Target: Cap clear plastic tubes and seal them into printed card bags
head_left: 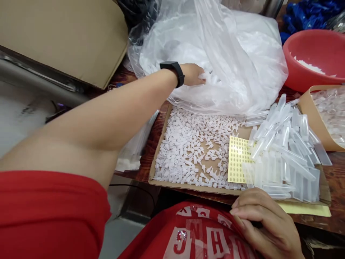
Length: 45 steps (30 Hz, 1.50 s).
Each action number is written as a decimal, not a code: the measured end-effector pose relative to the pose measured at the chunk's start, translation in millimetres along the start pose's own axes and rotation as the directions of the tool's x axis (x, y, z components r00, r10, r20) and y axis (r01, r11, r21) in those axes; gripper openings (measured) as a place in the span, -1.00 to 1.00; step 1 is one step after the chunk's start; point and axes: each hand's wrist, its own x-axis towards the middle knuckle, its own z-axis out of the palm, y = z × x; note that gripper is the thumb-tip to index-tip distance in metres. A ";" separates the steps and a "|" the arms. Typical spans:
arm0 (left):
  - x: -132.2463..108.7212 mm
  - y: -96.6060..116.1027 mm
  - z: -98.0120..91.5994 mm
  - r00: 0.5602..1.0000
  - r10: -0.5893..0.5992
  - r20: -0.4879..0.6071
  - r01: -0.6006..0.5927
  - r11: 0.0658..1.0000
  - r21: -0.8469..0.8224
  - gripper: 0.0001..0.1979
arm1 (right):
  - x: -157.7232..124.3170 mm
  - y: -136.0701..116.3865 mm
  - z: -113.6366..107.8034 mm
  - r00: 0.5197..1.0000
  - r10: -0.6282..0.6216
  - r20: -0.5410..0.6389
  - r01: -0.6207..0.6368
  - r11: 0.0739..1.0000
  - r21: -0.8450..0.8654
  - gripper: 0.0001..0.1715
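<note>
My left hand (193,74), with a black band on its wrist, reaches into a large clear plastic bag (242,54). Its fingers curl against small white plastic pieces (211,77) at the bag's mouth. Below, a shallow cardboard tray (212,145) holds many small white nozzle-like tips (178,154) on its left side. Translucent flat tubes (285,151) are heaped at its right, partly over a yellow sticker sheet (237,162). My right hand (266,219) rests by the tray's near edge, fingers closed with thumb and index together; whatever they may hold is hidden.
A red bowl (296,54) with white pieces stands at the back right. Nearer is a tan container (309,118) of clear round parts. A cardboard box (67,36) occupies the back left. Plastic sleeves (137,144) lie left of the tray, at the table's edge.
</note>
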 end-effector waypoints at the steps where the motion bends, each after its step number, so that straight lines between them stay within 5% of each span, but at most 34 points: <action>1: -2.1 -1.6 -0.2 1.000 0.027 0.015 -0.027 1.000 0.006 -0.54 | -0.3 -0.4 -0.1 1.000 -0.007 0.001 0.007 1.000 -0.002 -0.78; 15: 11.4 -11.5 3.2 0.999 -0.023 0.036 0.023 1.000 0.002 -0.60 | -5.9 -4.5 0.0 0.999 0.034 -0.034 -0.034 0.999 0.005 -0.75; 20: -28.1 -26.5 -30.0 0.992 -0.038 -0.120 0.031 0.998 -0.063 -0.59 | -16.1 2.9 0.9 0.997 0.071 -0.040 -0.070 0.997 0.028 -0.68; 24: -100.6 -20.4 -54.3 0.983 -0.078 -0.169 0.019 0.945 -0.326 -0.68 | -15.0 5.6 3.0 0.995 0.080 -0.063 -0.074 0.993 0.094 -0.67; 25: -123.1 -13.9 -54.7 0.985 -0.101 -0.139 -0.005 0.791 -0.612 -0.69 | -13.4 4.8 3.9 0.992 0.098 -0.083 -0.088 0.989 0.116 -0.69; 27: -168.4 3.9 -46.7 0.996 0.014 0.088 0.083 0.191 -0.978 -0.81 | -9.0 1.9 6.1 0.983 0.136 -0.122 -0.116 0.980 0.160 -0.75; 30: -225.2 36.5 -16.5 0.988 0.047 0.146 0.147 -0.028 -0.989 -0.65 | -1.1 -4.2 10.2 0.969 0.184 -0.164 -0.143 0.963 0.230 -0.80; 32: -250.5 57.5 8.0 0.978 0.044 0.206 0.207 -0.379 -0.902 -0.60 | 4.2 -8.4 13.2 0.962 0.204 -0.183 -0.154 0.955 0.255 -0.81; 34: -266.0 75.8 29.0 0.966 0.076 0.249 0.244 -0.595 -0.765 -0.64 | 9.1 -12.3 16.2 0.957 0.198 -0.210 -0.145 0.959 0.242 -0.80; 38: -278.5 102.2 50.7 0.943 0.161 0.293 0.303 -0.781 -0.546 -0.74 | 16.6 -19.5 21.8 0.956 0.108 -0.274 -0.079 0.990 0.116 -0.75; 45: -285.8 119.1 60.7 0.914 0.193 0.357 0.308 -0.902 -0.302 -0.78 | 22.5 -23.4 26.2 0.964 -0.136 -0.229 0.070 0.959 -0.275 -0.56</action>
